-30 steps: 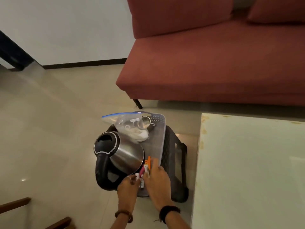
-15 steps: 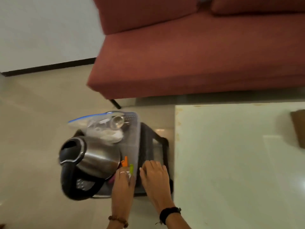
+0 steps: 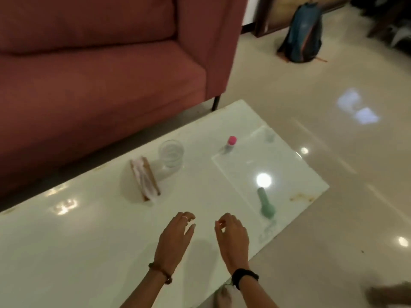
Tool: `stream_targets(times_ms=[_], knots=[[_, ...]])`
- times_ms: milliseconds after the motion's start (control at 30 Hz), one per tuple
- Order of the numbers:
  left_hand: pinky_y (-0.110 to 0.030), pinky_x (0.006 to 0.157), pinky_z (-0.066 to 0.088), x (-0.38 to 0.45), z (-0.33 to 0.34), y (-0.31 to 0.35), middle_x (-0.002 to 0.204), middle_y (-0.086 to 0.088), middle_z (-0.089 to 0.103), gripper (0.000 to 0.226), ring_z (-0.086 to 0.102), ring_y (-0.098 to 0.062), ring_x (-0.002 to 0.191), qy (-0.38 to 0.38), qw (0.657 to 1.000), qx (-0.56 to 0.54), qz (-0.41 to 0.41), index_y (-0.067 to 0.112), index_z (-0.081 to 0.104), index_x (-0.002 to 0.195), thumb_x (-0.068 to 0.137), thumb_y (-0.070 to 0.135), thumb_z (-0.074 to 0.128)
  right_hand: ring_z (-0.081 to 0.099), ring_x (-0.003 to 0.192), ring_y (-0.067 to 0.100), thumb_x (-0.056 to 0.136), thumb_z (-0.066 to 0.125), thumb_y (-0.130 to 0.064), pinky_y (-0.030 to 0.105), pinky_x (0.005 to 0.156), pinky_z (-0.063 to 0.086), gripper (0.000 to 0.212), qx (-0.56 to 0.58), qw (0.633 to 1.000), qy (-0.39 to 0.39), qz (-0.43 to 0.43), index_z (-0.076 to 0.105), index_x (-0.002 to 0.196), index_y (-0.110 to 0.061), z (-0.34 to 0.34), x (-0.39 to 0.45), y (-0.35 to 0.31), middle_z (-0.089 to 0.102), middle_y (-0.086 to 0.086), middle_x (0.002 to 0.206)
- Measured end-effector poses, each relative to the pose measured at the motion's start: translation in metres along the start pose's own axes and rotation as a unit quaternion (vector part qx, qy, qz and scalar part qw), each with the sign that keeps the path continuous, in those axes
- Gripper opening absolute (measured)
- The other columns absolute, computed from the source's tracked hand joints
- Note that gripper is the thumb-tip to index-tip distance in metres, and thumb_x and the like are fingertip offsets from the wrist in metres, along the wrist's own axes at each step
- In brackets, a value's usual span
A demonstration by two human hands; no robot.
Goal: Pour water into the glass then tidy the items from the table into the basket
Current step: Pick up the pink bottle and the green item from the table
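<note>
A clear glass [image 3: 171,153] with water in it stands on the white glossy table [image 3: 89,241], near its far edge. Left of the glass is a wooden napkin holder [image 3: 145,178] with white napkins. A small bottle with a pink cap [image 3: 231,143] stands further right. A pale green object [image 3: 266,203] lies near the table's right edge. My left hand [image 3: 175,236] and my right hand [image 3: 232,237] hover side by side over the table's near part, fingers loosely curled and apart, holding nothing. The basket is out of view.
A red sofa [image 3: 100,70] runs along the table's far side. A blue backpack [image 3: 302,34] leans at the back right on the shiny tiled floor [image 3: 333,218]. A clear glass panel [image 3: 262,161] lies on the table's right part.
The view has swung right from the basket on the floor to the table. Both hands have left the basket's items and now hover over the table with nothing in them.
</note>
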State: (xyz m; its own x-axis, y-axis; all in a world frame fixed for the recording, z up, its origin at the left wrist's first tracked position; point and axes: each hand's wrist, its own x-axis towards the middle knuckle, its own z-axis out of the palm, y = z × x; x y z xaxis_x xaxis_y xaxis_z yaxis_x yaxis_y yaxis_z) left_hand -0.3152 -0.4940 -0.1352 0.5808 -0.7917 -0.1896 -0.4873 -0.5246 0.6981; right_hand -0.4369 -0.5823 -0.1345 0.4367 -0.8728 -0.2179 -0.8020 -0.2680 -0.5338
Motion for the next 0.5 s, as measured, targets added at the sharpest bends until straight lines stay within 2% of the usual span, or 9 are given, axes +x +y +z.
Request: stream_targets(times_ms=[67,133,200,267,333,400,500], knots=[[-0.017,0.078,0.045,0.05,0.04,0.034,0.103,0.008,0.062,0.017,0.06,-0.011,0.094,-0.008,0.999,0.014,0.038,0.02,0.061,0.105,0.088,0.018,0.058,0.052,0.077,0.013,0.091,0.051,-0.025,0.025,0.07,0.041,0.007,0.027,0.998,0.036,0.049,0.053,0.089,-0.019,-0.031,0.036,0.041,0.06,-0.005,0.088],[-0.024,0.088,0.048,0.098,0.074,0.063,0.116,-0.001,0.061,0.027,0.059,-0.017,0.103,-0.018,0.997,0.026,0.075,0.014,0.059,0.115,0.088,0.015,0.059,0.05,0.079,0.012,0.089,0.055,-0.025,0.025,0.069,0.041,0.01,0.032,0.994,0.064,0.082,0.054,0.096,-0.018,-0.054,0.068,0.075,0.059,-0.004,0.092],[-0.028,0.105,0.037,0.141,0.099,0.087,0.135,-0.005,0.05,0.047,0.048,-0.02,0.123,-0.025,0.995,0.028,0.091,0.011,0.046,0.131,0.087,0.015,0.06,0.049,0.088,0.014,0.087,0.057,-0.028,0.026,0.074,0.043,0.023,0.001,0.992,0.059,0.107,0.051,0.107,-0.017,-0.067,0.09,0.099,0.055,-0.002,0.101],[-0.032,0.114,0.025,0.183,0.12,0.108,0.15,-0.009,0.032,0.069,0.03,-0.022,0.138,-0.006,0.998,0.003,0.06,0.01,0.029,0.142,0.084,0.015,0.065,0.047,0.098,0.018,0.084,0.059,-0.032,0.027,0.077,0.043,0.04,-0.036,0.99,0.026,0.131,0.044,0.118,-0.018,-0.071,0.11,0.122,0.048,0.0,0.111],[-0.036,0.114,0.021,0.222,0.128,0.123,0.154,-0.013,0.02,0.084,0.02,-0.026,0.142,0.045,0.999,-0.015,0.024,0.012,0.021,0.145,0.078,0.014,0.072,0.043,0.1,0.02,0.081,0.06,-0.03,0.026,0.074,0.044,0.05,-0.057,0.986,-0.01,0.154,0.037,0.124,-0.021,-0.07,0.126,0.133,0.042,0.002,0.117],[-0.039,0.114,0.018,0.254,0.132,0.131,0.155,-0.015,0.014,0.091,0.014,-0.028,0.143,0.077,0.997,0.002,0.016,0.016,0.02,0.145,0.074,0.012,0.075,0.039,0.096,0.02,0.079,0.059,-0.019,0.026,0.065,0.043,0.05,-0.037,0.982,-0.03,0.184,0.037,0.124,-0.022,-0.067,0.14,0.14,0.039,0.004,0.116],[-0.037,0.112,0.021,0.288,0.134,0.128,0.152,-0.017,0.022,0.081,0.021,-0.03,0.14,0.043,0.999,0.025,0.018,0.018,0.027,0.143,0.076,0.009,0.072,0.036,0.087,0.018,0.079,0.053,-0.004,0.022,0.052,0.035,0.04,0.0,0.979,-0.035,0.202,0.042,0.114,-0.018,-0.058,0.148,0.142,0.039,0.004,0.108]])
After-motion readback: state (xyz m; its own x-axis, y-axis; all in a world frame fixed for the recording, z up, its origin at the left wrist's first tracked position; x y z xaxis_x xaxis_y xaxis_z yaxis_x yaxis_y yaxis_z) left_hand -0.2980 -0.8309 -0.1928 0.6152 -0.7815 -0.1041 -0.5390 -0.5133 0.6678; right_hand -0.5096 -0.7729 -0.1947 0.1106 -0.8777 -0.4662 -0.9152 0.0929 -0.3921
